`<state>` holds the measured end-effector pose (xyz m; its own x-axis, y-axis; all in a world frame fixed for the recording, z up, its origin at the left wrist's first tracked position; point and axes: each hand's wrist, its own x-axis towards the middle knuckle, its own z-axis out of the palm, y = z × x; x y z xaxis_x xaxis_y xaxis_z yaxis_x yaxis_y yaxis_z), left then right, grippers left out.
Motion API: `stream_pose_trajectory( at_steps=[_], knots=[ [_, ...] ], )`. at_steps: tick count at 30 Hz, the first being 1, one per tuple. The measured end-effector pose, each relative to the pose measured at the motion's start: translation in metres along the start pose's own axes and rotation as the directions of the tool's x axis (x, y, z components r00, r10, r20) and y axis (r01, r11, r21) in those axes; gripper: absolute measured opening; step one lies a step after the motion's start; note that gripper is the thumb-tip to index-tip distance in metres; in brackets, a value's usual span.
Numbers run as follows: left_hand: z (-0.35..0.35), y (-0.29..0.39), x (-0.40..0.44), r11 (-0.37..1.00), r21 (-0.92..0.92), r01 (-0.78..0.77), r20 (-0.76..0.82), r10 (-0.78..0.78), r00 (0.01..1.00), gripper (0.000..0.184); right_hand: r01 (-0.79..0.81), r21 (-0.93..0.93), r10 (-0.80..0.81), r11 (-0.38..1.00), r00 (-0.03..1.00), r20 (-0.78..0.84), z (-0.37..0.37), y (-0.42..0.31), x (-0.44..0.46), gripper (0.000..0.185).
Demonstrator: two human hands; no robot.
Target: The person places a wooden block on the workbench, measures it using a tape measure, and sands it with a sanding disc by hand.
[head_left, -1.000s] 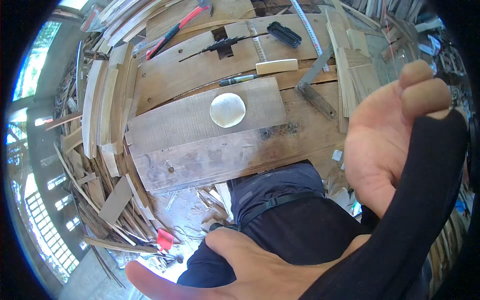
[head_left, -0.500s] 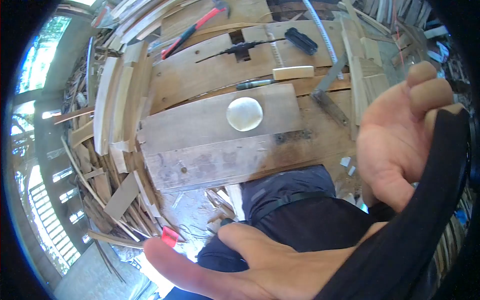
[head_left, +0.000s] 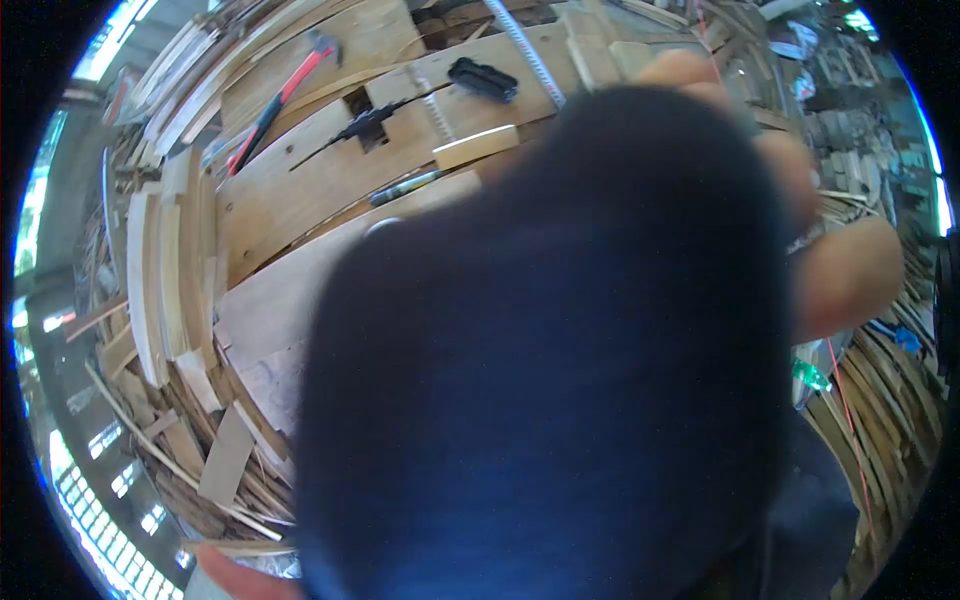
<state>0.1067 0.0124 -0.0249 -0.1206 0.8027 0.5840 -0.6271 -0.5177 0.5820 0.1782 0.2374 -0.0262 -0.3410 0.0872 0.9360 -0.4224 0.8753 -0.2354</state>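
Note:
A large dark, blurred cloth-like thing (head_left: 540,370) fills the middle of the view, very close to the camera. Bent fingers of my right hand (head_left: 848,280) come out past its right and upper edges and seem closed on it; the palm is hidden. Of my left hand (head_left: 240,575), only a stretched digit shows at the bottom left; the dark thing covers the rest. Behind it lies a pale board (head_left: 280,300) on the wooden bench (head_left: 260,220). A sliver of a white round disc (head_left: 382,225) shows on that board.
On the bench lie a red-and-black hammer (head_left: 285,100), a black folded tool (head_left: 483,79), a marker-like tube (head_left: 404,188), a small wood block (head_left: 476,147) and a measuring strip (head_left: 527,52). Wood strips (head_left: 165,260) and scraps (head_left: 180,440) pile up at left, more wood at right.
The black cloth has come up from the lower right and now blocks the centre. My right hand has gone behind it, and my left hand has mostly dropped from sight. The view has shifted right.

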Motion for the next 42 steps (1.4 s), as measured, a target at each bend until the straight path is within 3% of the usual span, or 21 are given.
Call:
stream_pose_trajectory(
  at_steps=[14,21,33,38,41,42],
  knots=[
    [0.001,0.002,-0.009,1.0,-0.017,0.019,0.051,-0.018,0.999,0.101,-0.135,-0.023,0.128,0.991,0.973,-0.191,0.012,-0.028,-0.04,0.064],
    [0.001,0.002,-0.005,0.999,-0.033,0.035,0.077,-0.032,0.996,0.109,-0.06,0.056,0.068,0.997,0.987,-0.147,0.034,-0.026,-0.029,0.065],
    [0.001,-0.002,-0.001,0.997,-0.077,0.029,0.116,-0.02,0.993,0.124,-0.066,0.051,0.072,0.997,0.99,-0.122,0.021,-0.032,-0.029,0.068],
    [-0.011,0.006,0.002,0.992,-0.123,0.042,0.244,-0.011,0.97,0.131,0.02,0.124,0.002,0.992,0.984,-0.178,0.021,-0.039,-0.018,0.069],
    [-0.028,0.019,0.007,0.97,-0.186,0.154,0.455,-0.053,0.889,0.135,0.041,0.132,0.004,0.99,0.945,-0.326,0.026,-0.048,-0.033,0.075],
    [-0.035,0.025,0.006,0.965,-0.161,0.207,0.555,-0.085,0.828,0.136,0.005,0.119,0.032,0.993,0.952,-0.303,0.018,-0.05,-0.041,0.076]
  ],
)
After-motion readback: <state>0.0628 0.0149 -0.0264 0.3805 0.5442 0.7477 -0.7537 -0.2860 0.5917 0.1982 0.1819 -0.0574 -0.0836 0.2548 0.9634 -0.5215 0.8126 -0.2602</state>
